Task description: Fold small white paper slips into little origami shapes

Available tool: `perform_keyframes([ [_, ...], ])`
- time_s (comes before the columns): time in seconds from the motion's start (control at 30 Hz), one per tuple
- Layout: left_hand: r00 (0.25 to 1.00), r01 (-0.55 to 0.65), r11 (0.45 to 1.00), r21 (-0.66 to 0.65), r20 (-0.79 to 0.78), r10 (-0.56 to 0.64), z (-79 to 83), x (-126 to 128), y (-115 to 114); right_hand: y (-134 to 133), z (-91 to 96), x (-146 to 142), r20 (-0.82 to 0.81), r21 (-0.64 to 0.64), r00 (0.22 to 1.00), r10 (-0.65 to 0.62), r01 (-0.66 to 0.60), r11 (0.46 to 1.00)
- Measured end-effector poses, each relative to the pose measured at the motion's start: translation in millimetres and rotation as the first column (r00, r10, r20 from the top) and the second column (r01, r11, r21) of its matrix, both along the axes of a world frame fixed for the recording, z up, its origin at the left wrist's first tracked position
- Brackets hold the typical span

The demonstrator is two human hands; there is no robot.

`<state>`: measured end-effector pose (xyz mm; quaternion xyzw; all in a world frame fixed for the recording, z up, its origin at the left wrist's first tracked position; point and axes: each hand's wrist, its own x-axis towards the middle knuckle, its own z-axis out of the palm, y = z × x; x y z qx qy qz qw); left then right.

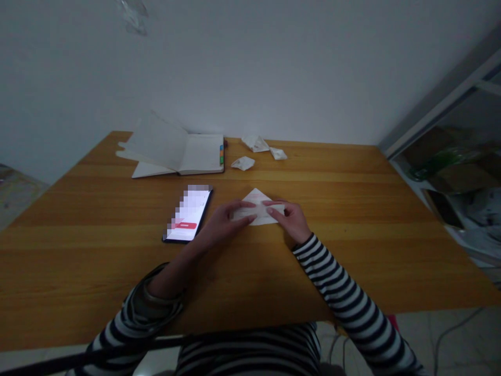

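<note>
A white folded piece of paper (257, 196) lies at the middle of the table, its pointed top facing the wall. My left hand (227, 222) holds its left side, index finger and thumb reaching over the surface. At the right side, my right hand (293, 220) grips the paper in the same way, with its fingertips close to those of the left. Parts of both side edges are hidden under my fingers.
A phone (190, 214) with a lit screen lies left of my hands. Behind it an open notebook (203, 151) has coloured tabs. Folded white paper pieces (243, 163) sit near the wall. The wooden table (352, 209) extends right towards a shelf (454, 219) with boxes.
</note>
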<state>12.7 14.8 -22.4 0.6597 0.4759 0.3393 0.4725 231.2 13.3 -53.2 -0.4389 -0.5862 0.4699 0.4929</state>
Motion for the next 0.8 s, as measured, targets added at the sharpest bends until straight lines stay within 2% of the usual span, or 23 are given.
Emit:
perform_keyframes([
  [0.07,0.999,-0.033,0.999,-0.025,0.013,0.034,3.2,1,-1,-1,-4.1,-2,-0.042,-0.072,0.997,-0.064,0.061,0.996],
  [0.2,0.994,-0.099,0.994,-0.037,0.031,0.100,3.6,1,-1,-4,-5.7,-4,-0.162,-0.184,0.980,-0.118,0.087,0.979],
  [0.27,0.991,-0.129,0.990,-0.058,0.042,0.131,0.4,1,-1,-5,-3.3,-4,-0.217,-0.181,0.971,-0.100,0.061,0.982],
  [0.37,0.966,-0.186,0.964,-0.188,0.146,0.214,-5.8,2,-1,-6,-0.1,-7,-0.237,-0.142,0.970,-0.057,0.024,0.990],
  [0.5,0.895,-0.170,0.933,-0.316,0.348,0.281,-8.4,9,-2,-6,-1.2,-14,-0.168,-0.056,0.975,-0.146,0.139,0.989],
  [0.6,0.909,-0.221,0.919,-0.326,0.274,0.315,-4.5,16,-5,-7,-3.8,-23,-0.103,-0.014,0.966,-0.237,0.237,0.971],
  [0.7,0.917,-0.313,0.913,-0.262,0.166,0.362,-2.8,21,-9,-10,-5.5,-31,-0.034,-0.039,0.962,-0.272,0.271,0.962],
  [0.8,0.915,-0.307,0.918,-0.250,0.187,0.357,-6.8,22,-11,-12,-5.8,-35,-0.093,-0.087,0.958,-0.271,0.263,0.961],
])
